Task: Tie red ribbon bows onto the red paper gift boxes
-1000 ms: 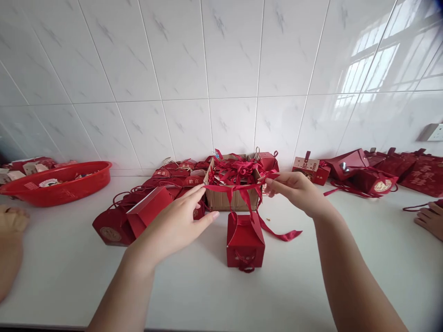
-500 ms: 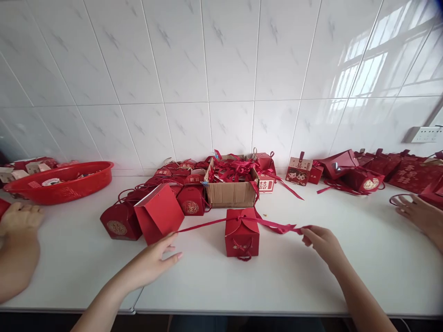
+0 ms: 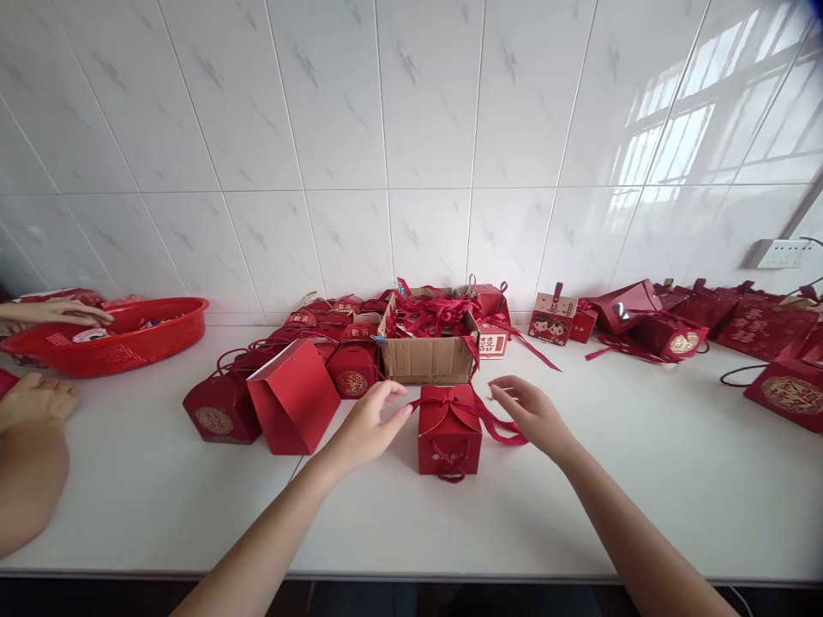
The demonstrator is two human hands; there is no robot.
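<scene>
A red gift box [image 3: 448,446] with a twisted cord handle stands upright in front of me, its flaps folded together on top. A red ribbon [image 3: 498,427] runs across the box's top, with a loose length trailing to the right. My left hand [image 3: 373,424] is at the box's left side, thumb and fingers apart; the thumb tip meets the ribbon's left part. To the right, my right hand [image 3: 531,416] hovers beside the trailing ribbon, fingers loosely extended and apart. Whether it touches the ribbon is hard to see.
Behind the box stands a cardboard carton [image 3: 428,360] full of red ribbons. Several red boxes, one plain and slanted [image 3: 296,398], crowd the left. A red plastic basin [image 3: 147,338] has another person's hand [image 3: 57,313] over it. More red bags and boxes [image 3: 790,390] line the right.
Both my hands have moved inward from the stretched ribbon ends to the box's sides, and the ribbon has gone slack. At far right another person's hand has left view; one now reaches over the basin.
</scene>
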